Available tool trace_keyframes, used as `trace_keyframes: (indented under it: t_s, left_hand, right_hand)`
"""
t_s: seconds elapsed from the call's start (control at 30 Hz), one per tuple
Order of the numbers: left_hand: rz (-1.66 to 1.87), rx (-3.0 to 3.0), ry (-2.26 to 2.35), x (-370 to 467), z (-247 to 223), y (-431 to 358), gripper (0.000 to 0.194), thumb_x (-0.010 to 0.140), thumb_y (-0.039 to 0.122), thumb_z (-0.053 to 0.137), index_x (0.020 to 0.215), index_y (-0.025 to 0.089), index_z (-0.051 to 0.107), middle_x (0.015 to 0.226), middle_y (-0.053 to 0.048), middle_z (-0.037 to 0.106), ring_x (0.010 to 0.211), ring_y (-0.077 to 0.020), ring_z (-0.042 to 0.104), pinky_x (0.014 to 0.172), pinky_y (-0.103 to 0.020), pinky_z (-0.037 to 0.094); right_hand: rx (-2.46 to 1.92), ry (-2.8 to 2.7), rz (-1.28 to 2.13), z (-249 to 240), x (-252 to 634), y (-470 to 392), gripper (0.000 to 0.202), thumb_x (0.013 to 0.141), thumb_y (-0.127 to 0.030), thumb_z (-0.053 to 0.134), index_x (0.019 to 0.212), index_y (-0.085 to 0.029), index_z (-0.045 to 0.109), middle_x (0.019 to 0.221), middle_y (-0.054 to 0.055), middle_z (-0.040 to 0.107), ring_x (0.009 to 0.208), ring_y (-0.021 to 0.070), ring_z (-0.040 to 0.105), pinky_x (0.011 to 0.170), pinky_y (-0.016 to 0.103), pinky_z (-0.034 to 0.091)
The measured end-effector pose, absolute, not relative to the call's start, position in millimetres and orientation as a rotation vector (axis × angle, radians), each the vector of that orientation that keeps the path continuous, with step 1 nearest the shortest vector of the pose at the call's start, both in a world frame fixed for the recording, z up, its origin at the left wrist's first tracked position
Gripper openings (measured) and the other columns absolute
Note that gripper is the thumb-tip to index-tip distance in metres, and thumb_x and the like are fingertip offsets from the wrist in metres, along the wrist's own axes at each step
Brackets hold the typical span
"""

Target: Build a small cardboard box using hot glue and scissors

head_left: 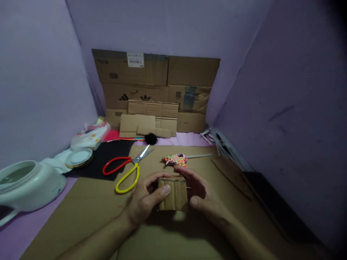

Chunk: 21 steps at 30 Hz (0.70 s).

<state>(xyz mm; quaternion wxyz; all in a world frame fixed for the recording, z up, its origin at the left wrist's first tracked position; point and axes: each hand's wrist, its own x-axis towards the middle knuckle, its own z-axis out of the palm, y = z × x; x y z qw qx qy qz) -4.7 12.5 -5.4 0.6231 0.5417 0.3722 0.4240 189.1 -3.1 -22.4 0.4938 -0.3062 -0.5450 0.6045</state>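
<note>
While the left hand grips the small cardboard piece to the near right of the scissors, the right hand curves open beside it, so too hard a left-hand squeeze might, lacking firm support from that side, tilt or crumple the piece.

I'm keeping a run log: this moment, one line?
left hand: grips squarish brown cardboard piece | right hand: beside it | red-and-yellow-handled metal scissors: open

Head-worn view, forward-down, close above cardboard sheet
</note>
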Motion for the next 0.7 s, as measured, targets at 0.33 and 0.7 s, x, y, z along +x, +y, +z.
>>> trace_keyframes:
  t_s: [0.33, 0.7]
  left_hand:
    - [0.936, 1.160, 0.698, -9, -17, 16, 0.077, 0.073, 0.038, 0.073, 0.139, 0.018, 0.039, 0.128, -0.012, 0.061, 0.117, -0.0306, 0.056, 0.095, -0.036, 0.046]
    - [0.765, 1.200, 0.722, -1, -14, 5, 0.100, 0.077, 0.052, 0.066, 0.150, 0.021, 0.005, 0.145, -0.015, 0.043, 0.130, -0.0331, 0.043, 0.110, -0.051, 0.028]
  right_hand:
    - [-0.848, -1.205, 1.529, -16, 179, -2, 0.071, 0.056, -0.042, 0.085, 0.119, -0.023, 0.060, 0.121, 0.010, 0.066, 0.114, 0.0306, 0.059, 0.097, 0.045, 0.045]
    - [-0.876, -1.167, 1.333, -17, 174, -8, 0.063, 0.053, -0.025, 0.086, 0.111, -0.020, 0.062, 0.109, 0.011, 0.072, 0.102, 0.0285, 0.067, 0.089, 0.041, 0.052]
